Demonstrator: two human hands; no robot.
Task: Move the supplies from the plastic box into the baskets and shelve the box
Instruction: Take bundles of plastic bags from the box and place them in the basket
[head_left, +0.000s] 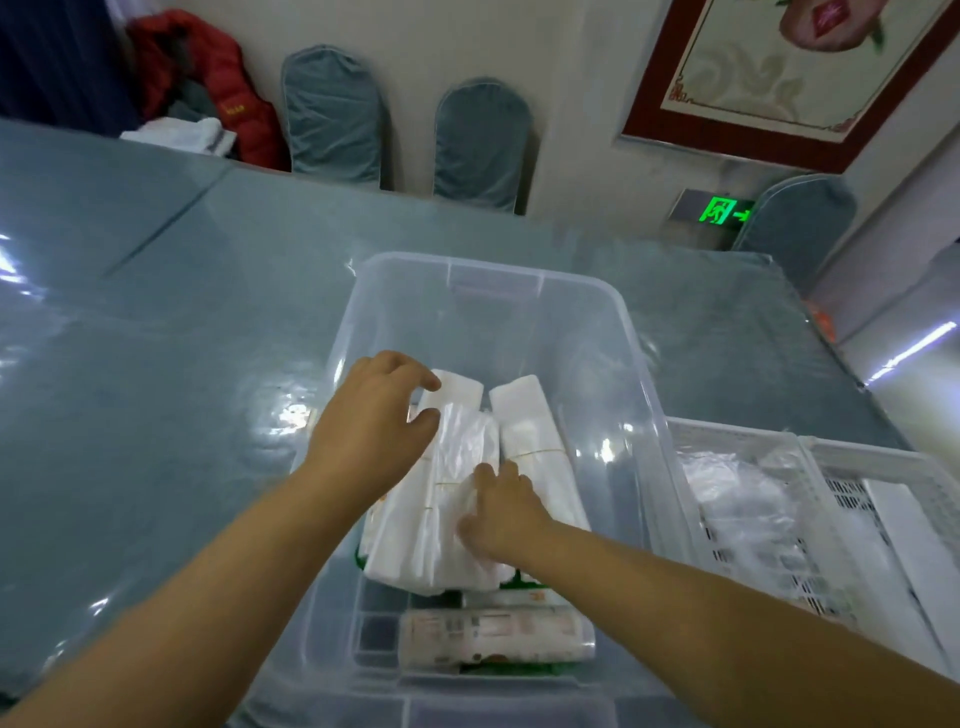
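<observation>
A clear plastic box (613, 332) stands on the blue-grey table in front of me. Inside lie white bundles of plastic bags (524, 426) tied with rubber bands, side by side. My left hand (369, 431) reaches over the box's left wall, fingers curled apart over the far end of the left bundle (452, 395). My right hand (498, 514) presses down on the near part of the middle bundle (457, 467), fingers closing around it. Nearer me in the box lie rolled printed packs (493, 634). Two white slatted baskets (737, 441) stand to the right.
The left basket holds clear plastic bags (737, 499); the right basket (883, 467) holds a flat white pack. Grey-covered chairs (332, 114) line the table's far side, one with a red jacket (208, 78). A framed picture (779, 78) hangs on the wall.
</observation>
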